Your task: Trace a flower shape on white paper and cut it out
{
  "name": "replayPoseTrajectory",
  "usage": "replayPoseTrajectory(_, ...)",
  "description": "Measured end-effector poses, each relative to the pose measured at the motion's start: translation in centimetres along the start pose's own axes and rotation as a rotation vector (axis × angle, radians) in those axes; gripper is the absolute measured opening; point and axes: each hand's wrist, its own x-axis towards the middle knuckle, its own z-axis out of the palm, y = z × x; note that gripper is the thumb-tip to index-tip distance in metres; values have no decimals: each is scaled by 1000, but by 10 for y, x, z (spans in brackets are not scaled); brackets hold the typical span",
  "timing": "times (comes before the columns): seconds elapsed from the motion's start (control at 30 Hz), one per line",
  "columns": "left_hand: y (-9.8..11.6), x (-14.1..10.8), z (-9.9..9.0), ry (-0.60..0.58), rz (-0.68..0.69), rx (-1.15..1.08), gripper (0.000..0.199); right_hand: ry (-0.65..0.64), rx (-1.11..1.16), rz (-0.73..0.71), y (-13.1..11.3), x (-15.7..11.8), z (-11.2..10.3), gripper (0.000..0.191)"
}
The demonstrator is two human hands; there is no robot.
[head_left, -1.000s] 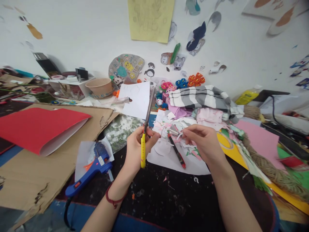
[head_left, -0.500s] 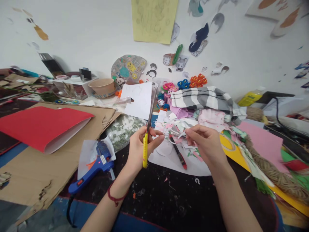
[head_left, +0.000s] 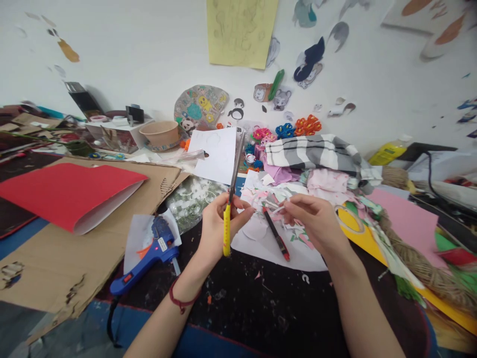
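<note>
On the far left, a red paper folder (head_left: 70, 196) lies on a big brown cardboard sheet (head_left: 48, 263). The cardboard has torn spots near its edge. Next to it, a blue glue gun (head_left: 156, 253) lies on a bit of white paper (head_left: 139, 243). Just past that is a clear bag (head_left: 192, 209) with white and green bits in it.

The left hand (head_left: 219, 231) holds the scissors (head_left: 227, 231) up above the table. Its fingers (head_left: 242, 213) curl tight around the yellow handle. The long gray blades point up and lie close together. A red string (head_left: 182, 301) is tied on that wrist.

The right hand (head_left: 311, 221) is near the left hand, also above the table. Its thumb and fingers (head_left: 294, 204) pinch close together on a thin paper strip (head_left: 276, 208). Under the hands, a black marker (head_left: 276, 233) with a red tip lies on a white paper sheet (head_left: 261, 243), near a pile of paper scraps (head_left: 261, 194).

Farther right are a folded gray and white striped cloth (head_left: 313, 151), a pink paper sheet (head_left: 406, 223) and a thick twine rope (head_left: 417, 253).
</note>
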Motion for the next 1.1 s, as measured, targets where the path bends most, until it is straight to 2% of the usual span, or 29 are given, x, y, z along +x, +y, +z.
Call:
replayPoseTrajectory(0.17, 6, 3, -7, -176, 77, 236, 26, 14, -225, -113, -23, 5, -4, 21)
replayPoseTrajectory(0.3, 24, 2, -7, -283, 184, 426, 23, -166, -428, -153, -55, 5, -2, 25)
replayPoseTrajectory(0.4, 36, 0, -5, -322, 240, 456, 24, -251, -532, -205, -72, 0, 4, 21)
replayPoseTrajectory(0.5, 42, -4, -3, -346, 283, 483, 23, -292, -587, -192, -79, -7, 8, 15)
replayPoseTrajectory(0.77, 61, -14, -5, -324, 390, 609, 17, -275, -629, -214, -86, -27, 13, 11)
replayPoseTrajectory(0.9, 70, -11, -3, -325, 437, 664, 8, -325, -640, -206, -88, -31, 13, 10)
replayPoseTrajectory(1.0, 77, -5, -2, -319, 472, 698, 11, -336, -617, -197, -86, -33, 11, 11)
replayPoseTrajectory(1.03, 79, -4, -2, -304, 485, 708, 12, -325, -591, -176, -85, -33, 10, 11)
replayPoseTrajectory(1.1, 82, -7, -3, -203, 523, 708, 15, -262, -500, -107, -81, -35, 9, 13)
